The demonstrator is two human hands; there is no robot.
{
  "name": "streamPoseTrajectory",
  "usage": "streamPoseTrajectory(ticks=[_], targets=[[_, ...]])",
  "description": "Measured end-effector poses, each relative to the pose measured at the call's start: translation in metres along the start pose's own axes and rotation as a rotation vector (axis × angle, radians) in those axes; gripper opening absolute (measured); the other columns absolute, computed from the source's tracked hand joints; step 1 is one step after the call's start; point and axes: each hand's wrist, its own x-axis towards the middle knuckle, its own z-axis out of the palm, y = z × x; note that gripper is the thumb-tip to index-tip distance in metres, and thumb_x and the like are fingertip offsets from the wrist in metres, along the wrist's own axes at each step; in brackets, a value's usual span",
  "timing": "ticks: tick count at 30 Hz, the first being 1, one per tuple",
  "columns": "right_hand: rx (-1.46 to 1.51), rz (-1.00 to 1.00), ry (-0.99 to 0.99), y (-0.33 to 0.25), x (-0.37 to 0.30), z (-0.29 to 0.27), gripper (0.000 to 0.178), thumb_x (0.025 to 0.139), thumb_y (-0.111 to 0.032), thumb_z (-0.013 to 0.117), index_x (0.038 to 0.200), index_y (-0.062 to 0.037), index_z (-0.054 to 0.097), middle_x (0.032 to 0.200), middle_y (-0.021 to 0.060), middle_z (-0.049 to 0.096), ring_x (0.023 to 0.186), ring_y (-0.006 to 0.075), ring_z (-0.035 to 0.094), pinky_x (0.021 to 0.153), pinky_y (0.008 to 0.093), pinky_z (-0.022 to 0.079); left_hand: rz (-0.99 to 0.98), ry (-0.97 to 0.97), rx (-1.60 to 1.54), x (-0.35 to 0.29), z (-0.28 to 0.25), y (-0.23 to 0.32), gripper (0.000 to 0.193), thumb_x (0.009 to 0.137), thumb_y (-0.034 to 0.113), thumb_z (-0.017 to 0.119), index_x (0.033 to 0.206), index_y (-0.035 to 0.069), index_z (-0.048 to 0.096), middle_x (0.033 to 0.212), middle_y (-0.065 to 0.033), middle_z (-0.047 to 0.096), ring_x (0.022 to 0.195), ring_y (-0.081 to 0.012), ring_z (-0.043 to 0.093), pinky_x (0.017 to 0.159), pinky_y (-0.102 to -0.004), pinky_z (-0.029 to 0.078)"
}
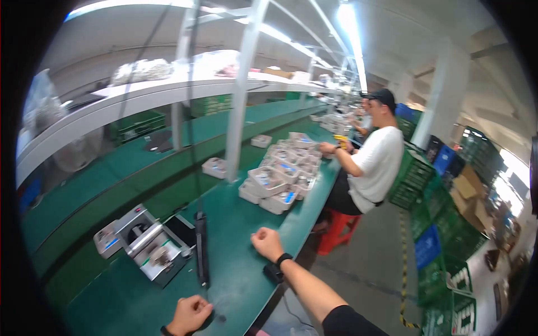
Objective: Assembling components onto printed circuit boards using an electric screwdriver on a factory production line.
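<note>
My right hand (267, 243) rests as a closed fist on the green workbench (235, 235), holding nothing I can see; a dark band circles its wrist. My left hand (189, 315) is curled shut near the bench's front edge, over a small dark object that I cannot make out. Between the hands lies a long black bar (201, 246). Left of it stands a small metal press-like machine (151, 243) with a white tray (106, 241) beside it. Stacked white trays of small parts (283, 173) sit farther along the bench.
A co-worker in a white shirt (376, 162) sits on a red stool (338, 229) at the same bench. A white post (238, 101) rises from the bench. Green and blue crates (443, 246) line the aisle on the right. A shelf (168, 89) runs overhead.
</note>
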Motion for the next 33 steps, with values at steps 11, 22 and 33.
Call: streamPoseTrajectory(ticks=[11, 22, 33], targets=[[0.277, 0.091, -0.032, -0.018, -0.066, -0.048, 0.014, 0.089, -0.014, 0.07, 0.087, -0.0008, 0.067, 0.079, 0.0096, 0.069, 0.073, 0.0172, 0.066, 0.068, 0.0317, 0.053, 0.0, 0.014, -0.022, 0.002, 0.01, 0.015, 0.021, 0.094, 0.021, 0.07, 0.087, 0.002, 0.067, 0.069, 0.0024, 0.061, 0.063, -0.0039, 0.051, 0.057, -0.0236, 0.044], [-0.122, -0.345, -0.046, -0.051, -0.124, -0.054, 0.013, 0.077, -0.008, 0.062, 0.086, -0.0074, 0.072, 0.11, 0.0119, 0.073, 0.109, 0.0328, 0.065, 0.097, 0.0433, 0.048, 0.777, 0.287, -0.593, -0.045, -0.089, 0.237, 0.031, 0.101, 0.024, 0.058, 0.106, -0.004, 0.069, 0.088, -0.0153, 0.069, 0.081, -0.028, 0.068, 0.074, -0.0427, 0.056], [-0.101, -0.433, -0.096, -0.072, -0.118, -0.058, 0.026, 0.098, -0.012, 0.049, 0.097, -0.0023, 0.073, 0.112, 0.0173, 0.071, 0.103, 0.0361, 0.065, 0.095, 0.0453, 0.049, 0.764, 0.182, -0.995, -0.054, -0.16, 0.223, 0.033, 0.095, 0.035, 0.067, 0.09, 0.003, 0.07, 0.074, -0.005, 0.068, 0.079, -0.022, 0.068, 0.1, -0.0531, 0.042]])
